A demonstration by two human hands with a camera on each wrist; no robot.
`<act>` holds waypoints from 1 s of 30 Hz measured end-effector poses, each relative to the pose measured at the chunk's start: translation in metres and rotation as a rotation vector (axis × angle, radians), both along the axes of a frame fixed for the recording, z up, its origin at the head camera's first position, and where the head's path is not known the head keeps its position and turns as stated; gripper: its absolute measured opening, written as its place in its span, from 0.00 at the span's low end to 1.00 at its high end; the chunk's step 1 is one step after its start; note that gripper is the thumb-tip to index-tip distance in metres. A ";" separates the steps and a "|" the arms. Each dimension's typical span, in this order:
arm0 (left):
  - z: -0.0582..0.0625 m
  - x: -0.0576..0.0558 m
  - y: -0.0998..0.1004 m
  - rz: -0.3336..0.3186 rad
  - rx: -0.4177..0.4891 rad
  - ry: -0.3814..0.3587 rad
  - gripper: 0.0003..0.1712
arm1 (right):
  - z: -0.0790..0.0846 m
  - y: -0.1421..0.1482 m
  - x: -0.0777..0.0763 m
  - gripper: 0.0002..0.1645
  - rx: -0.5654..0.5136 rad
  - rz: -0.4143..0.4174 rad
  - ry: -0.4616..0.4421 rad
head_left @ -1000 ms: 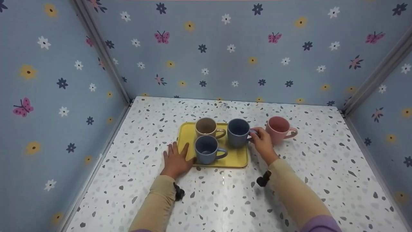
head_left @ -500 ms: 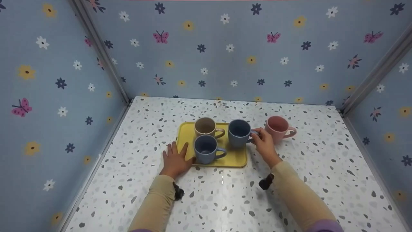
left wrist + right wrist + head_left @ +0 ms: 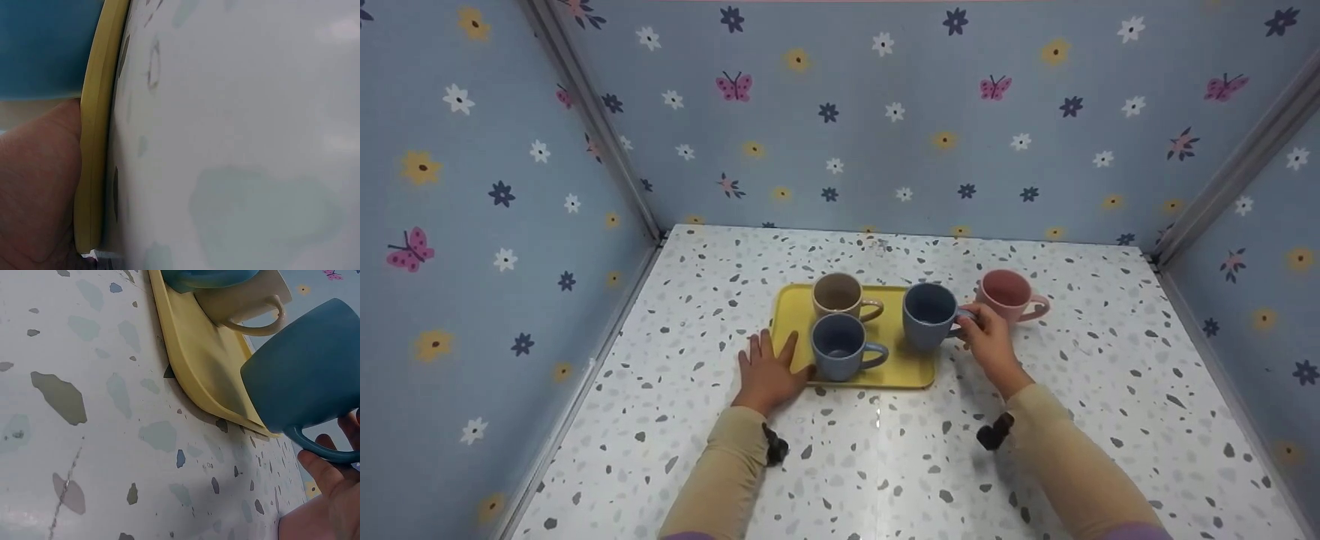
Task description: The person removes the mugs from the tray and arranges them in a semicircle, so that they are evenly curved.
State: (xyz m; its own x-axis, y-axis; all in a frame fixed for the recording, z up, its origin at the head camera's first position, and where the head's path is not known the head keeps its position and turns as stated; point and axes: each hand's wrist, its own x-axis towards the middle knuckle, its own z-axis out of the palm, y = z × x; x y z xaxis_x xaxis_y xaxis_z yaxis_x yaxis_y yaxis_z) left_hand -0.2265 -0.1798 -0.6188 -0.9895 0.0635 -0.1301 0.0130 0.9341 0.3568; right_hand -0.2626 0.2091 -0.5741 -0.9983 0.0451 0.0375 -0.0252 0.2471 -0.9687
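My right hand grips the handle of a blue mug, which hangs over the right side of a yellow tray. In the right wrist view this mug is off the tray, tilted in that view. A second blue mug stands at the tray's front, handle to the right. Behind it is a beige mug, partly hidden. My left hand lies with spread fingers on the tray's front left corner. In the left wrist view its thumb side rests against the yellow rim.
A pink mug stands on the speckled table, right of the tray and just behind my right hand. Blue flowered panels enclose the table at the back and both sides.
My right hand has carried the blue mug a little to the right and toward me, away from the beige mug. My left hand has stayed in place on the tray.
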 end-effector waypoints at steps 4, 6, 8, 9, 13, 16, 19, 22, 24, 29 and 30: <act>-0.001 -0.001 0.001 0.000 -0.004 -0.002 0.48 | 0.001 0.005 0.003 0.14 -0.059 0.002 0.013; -0.001 0.000 0.001 0.000 -0.007 0.001 0.47 | 0.002 0.007 0.005 0.14 -0.078 0.003 0.017; 0.001 0.000 0.001 0.001 -0.007 0.005 0.47 | 0.002 0.010 0.007 0.15 -0.081 0.009 0.022; 0.001 0.001 0.001 0.002 -0.007 0.008 0.46 | 0.002 0.012 0.008 0.15 -0.076 0.009 0.028; 0.004 0.002 0.003 0.007 -0.007 0.008 0.46 | 0.001 0.018 0.012 0.15 -0.094 0.017 0.044; 0.003 0.002 0.003 0.008 -0.010 0.008 0.46 | 0.000 0.023 0.013 0.16 -0.118 0.032 0.045; 0.002 0.002 0.003 0.009 -0.011 0.009 0.47 | 0.000 0.028 0.015 0.16 -0.134 0.045 0.030; 0.001 0.002 0.003 0.008 -0.016 0.003 0.47 | -0.001 0.032 0.016 0.16 -0.125 0.049 0.007; 0.001 0.002 0.003 0.006 -0.018 -0.003 0.47 | -0.001 0.034 0.017 0.17 -0.121 0.048 -0.005; 0.002 0.002 0.002 0.000 -0.010 0.005 0.47 | -0.003 0.038 0.018 0.19 -0.114 0.047 -0.004; 0.002 0.002 0.002 0.000 -0.010 0.003 0.47 | -0.002 0.038 0.018 0.19 -0.116 0.046 -0.005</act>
